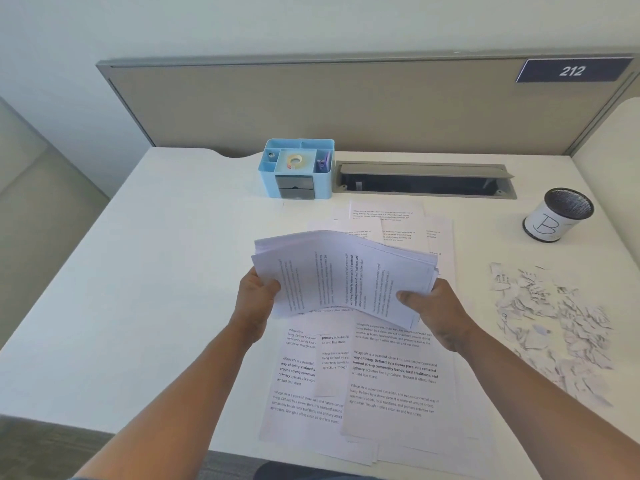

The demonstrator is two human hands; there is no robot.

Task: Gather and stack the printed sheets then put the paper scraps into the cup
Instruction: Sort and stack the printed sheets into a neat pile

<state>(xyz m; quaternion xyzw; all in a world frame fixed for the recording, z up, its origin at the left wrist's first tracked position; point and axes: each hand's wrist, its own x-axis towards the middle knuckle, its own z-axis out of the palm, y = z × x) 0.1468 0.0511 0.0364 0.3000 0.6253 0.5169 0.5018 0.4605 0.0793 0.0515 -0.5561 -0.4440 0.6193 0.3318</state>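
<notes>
Loose printed sheets, white with black paragraphs: overlapping on the near half of the desk, a few running past its front edge; more of them fanned out beyond the held bundle, toward the cable slot.

White desk: bears every item listed below.

Grey partition panel: upright along the far edge of the desk; dark plate reading 212 at its upper right corner.

Cable slot, grey, lid raised: recessed in the desk near the panel, just right of the organiser.

Bundle of printed sheets: lifted clear of the desk over the loose sheets, text turned sideways, bowed upward along the middle, edges not yet squared.

Paper scraps, white, torn, some with print: heaped on the right side of the desk, apart from the sheets and nearer the viewer than the cup.

Left hand: clamped on the left end of the bundle, thumb on top, other fingers hidden beneath.

Right hand: clamped on the lower right corner of the bundle, thumb lying across the top sheet.

Blue desk organiser: at the far centre, against the panel; tape roll in its middle compartment, small purple item in the right one, dark drawer in front.

Mesh cup, black, wrapped in a white label marked B: upright at the far right, well apart from the hands.
</notes>
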